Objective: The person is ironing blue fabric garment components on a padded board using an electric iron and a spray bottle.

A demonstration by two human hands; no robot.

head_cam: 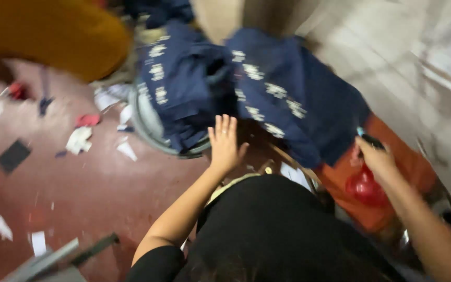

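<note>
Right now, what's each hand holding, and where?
Left hand: nothing, fingers spread open by the navy garments. Right hand: a small dark tool; grip point too blurred.

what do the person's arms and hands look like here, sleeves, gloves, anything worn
Both arms are bare from above the elbow down. The left hand wears no glove, and no ring or watch shows on it. A short black sleeve covers the left upper arm, matching the black top. The right hand is also ungloved, its forearm bare with no wristband visible. The picture is motion-blurred, so small jewellery cannot be ruled out.
</note>
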